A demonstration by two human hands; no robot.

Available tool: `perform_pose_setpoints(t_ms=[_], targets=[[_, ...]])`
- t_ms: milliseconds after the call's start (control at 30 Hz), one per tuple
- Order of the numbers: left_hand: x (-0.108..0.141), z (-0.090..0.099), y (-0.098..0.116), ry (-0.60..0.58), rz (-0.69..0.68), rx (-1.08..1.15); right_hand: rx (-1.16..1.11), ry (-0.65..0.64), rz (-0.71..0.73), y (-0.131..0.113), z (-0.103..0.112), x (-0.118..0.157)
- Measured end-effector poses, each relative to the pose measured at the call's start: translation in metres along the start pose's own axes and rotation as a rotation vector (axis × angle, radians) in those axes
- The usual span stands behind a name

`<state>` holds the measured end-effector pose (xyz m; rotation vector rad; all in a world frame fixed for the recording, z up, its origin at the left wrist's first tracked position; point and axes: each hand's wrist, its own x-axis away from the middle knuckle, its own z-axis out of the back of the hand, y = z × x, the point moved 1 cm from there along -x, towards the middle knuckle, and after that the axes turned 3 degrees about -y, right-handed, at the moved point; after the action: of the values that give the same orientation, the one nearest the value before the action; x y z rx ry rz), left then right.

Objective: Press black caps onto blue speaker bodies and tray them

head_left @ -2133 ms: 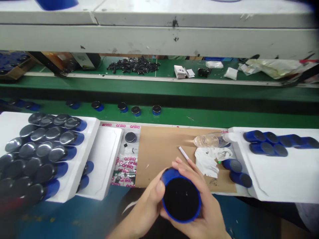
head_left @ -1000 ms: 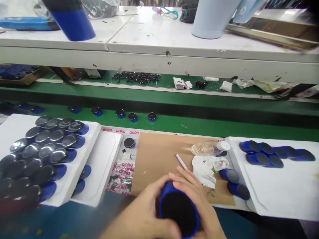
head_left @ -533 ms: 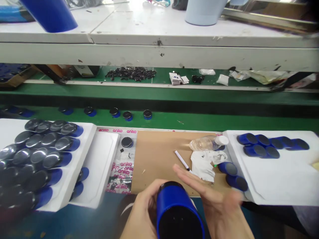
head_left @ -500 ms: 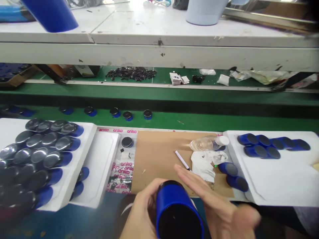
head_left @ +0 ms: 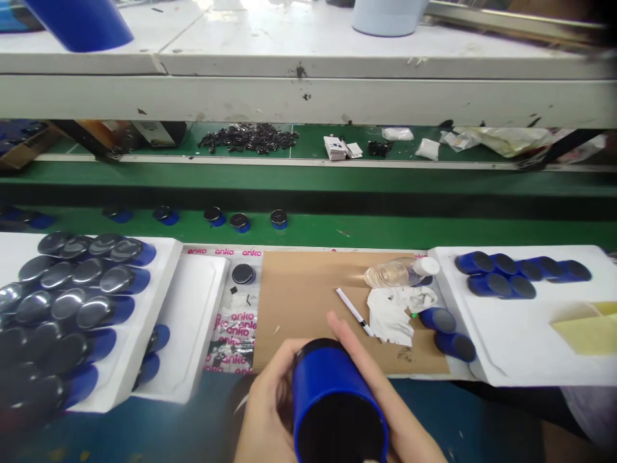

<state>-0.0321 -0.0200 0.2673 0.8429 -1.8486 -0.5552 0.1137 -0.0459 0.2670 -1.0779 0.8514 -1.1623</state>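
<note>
A blue cylinder (head_left: pixel 332 376) with a dark end facing the camera is held at the bottom centre. My left hand (head_left: pixel 270 402) wraps round its left side, the thumb near the top edge. Along its right side lies my right hand (head_left: pixel 385 392), fingers pressed against the wall; its thumb is mostly hidden. Beyond the hands is a brown cardboard sheet (head_left: pixel 299 302), bearing a white pen (head_left: pixel 353 311), a crumpled white cloth (head_left: pixel 389 318) and a clear bottle (head_left: pixel 393 273) lying on its side.
On the left, a white tray (head_left: pixel 166 270) holds several blue cylinders with shiny dark lids. A right-hand white tray (head_left: pixel 520 334) holds several more and a yellow sheet (head_left: pixel 585 331). Small lidded pieces stand on the green surface (head_left: pixel 376 231) below a white shelf (head_left: pixel 231 99).
My right hand has closed in against the right side of the blue cylinder, its thumb no longer spread out. The view has shifted slightly, showing more of the yellow sheet.
</note>
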Motion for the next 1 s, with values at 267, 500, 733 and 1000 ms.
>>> perform_pose_setpoints(t_ms=[267, 500, 733, 1000], targets=[[0.002, 0.006, -0.02, -0.034, -0.162, -0.121, -0.006, 0.058, 0.061, 0.004, -0.008, -0.014], [0.002, 0.006, -0.022, 0.015, -0.189, -0.086, -0.065, 0.059, 0.089, 0.001, -0.009, -0.004], [-0.005, 0.014, -0.032, 0.007, -0.124, -0.088, -0.234, -0.037, 0.037, 0.005, -0.004, -0.002], [-0.004, 0.016, -0.036, 0.03, -0.132, -0.102, -0.002, 0.019, 0.167, 0.01, -0.002, -0.007]])
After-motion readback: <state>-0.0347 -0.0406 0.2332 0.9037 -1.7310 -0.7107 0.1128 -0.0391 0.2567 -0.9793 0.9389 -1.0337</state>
